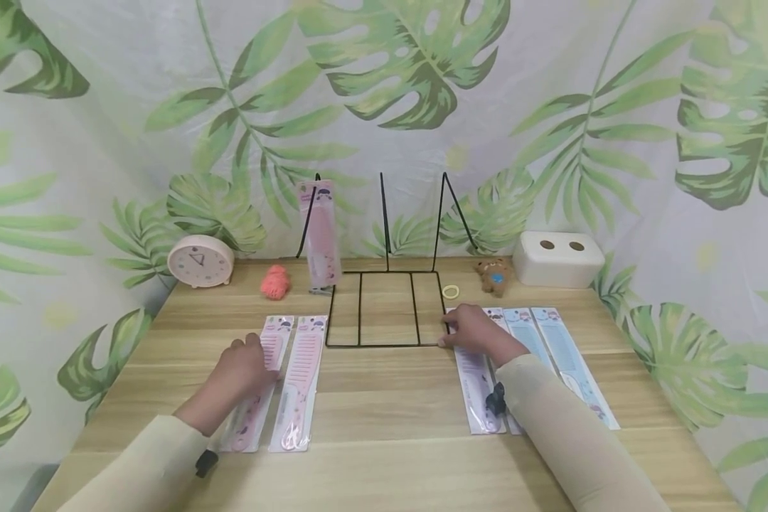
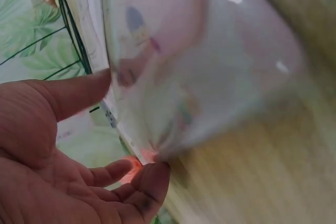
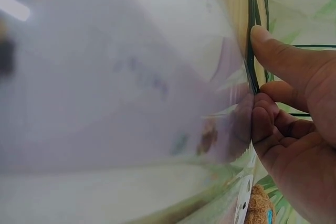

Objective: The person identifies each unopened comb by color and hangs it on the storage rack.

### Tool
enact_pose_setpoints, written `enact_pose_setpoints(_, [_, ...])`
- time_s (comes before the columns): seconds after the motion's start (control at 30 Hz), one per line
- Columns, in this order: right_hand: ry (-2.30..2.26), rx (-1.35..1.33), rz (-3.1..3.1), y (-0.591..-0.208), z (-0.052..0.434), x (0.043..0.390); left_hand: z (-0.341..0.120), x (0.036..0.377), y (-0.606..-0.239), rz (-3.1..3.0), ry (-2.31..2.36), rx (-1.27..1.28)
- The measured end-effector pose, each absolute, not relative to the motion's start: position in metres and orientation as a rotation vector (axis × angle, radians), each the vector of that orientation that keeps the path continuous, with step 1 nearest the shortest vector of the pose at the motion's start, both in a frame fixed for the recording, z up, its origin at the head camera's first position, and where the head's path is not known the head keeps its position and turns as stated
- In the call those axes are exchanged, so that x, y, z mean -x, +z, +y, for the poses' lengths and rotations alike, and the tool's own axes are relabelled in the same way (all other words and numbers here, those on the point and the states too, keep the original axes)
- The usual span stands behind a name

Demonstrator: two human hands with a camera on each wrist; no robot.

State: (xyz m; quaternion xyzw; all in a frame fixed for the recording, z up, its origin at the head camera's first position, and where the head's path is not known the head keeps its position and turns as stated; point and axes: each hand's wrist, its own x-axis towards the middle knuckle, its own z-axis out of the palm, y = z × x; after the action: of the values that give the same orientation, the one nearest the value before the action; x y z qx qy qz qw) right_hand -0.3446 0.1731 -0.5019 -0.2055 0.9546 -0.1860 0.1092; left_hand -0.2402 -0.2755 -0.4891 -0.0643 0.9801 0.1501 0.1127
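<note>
- Nearest the head camera: two cream sleeves, the left sleeve [image 1: 147, 462] and the right sleeve [image 1: 569, 434], reach forward over the wooden table [image 1: 390, 455].
- Left hand [image 1: 243, 366]: rests on the upper part of the outer pink comb pack [image 1: 256, 398], which lies flat on the table at left. In the left wrist view the fingers [image 2: 152, 182] are loosely bent with their tips at the edge of the pack's film; the palm is open and nothing is clasped.
- A second pink comb pack [image 1: 299, 384] lies just beside the first, on its inner side, parallel to it and untouched.
- Right hand [image 1: 476, 328]: lies on the top end of the lilac comb pack [image 1: 476, 387], close to the front right corner of the black wire rack [image 1: 384, 309]. In the right wrist view the thumb [image 3: 278, 59] is extended along the rack wire and the fingers are curled at the pack's edge; whether they pinch the film cannot be told.
- Two blue comb packs [image 1: 550, 348] lie beside the lilac pack on its outer side.
- A third pink comb pack [image 1: 320, 235] stands upright, leaning in the leftmost slot of the rack.
- Back of the table, left to right: round clock [image 1: 200, 261], coral pompom [image 1: 274, 282], yellow hair tie [image 1: 451, 291], small bear toy [image 1: 494, 275], white box [image 1: 558, 258] with two holes.
</note>
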Motion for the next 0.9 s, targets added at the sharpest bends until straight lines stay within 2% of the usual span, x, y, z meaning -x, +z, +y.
enact_pose_setpoints(0.5, [-0.533,0.586,2.806,-0.505,0.174,0.344,-0.305,0.256,-0.482,2.645,0.498,0.313])
enact_pose_setpoints(0.9, [-0.550,0.570,2.804,-0.503,0.175,0.345,-0.321,0.252,-0.470,2.606,0.747,0.246])
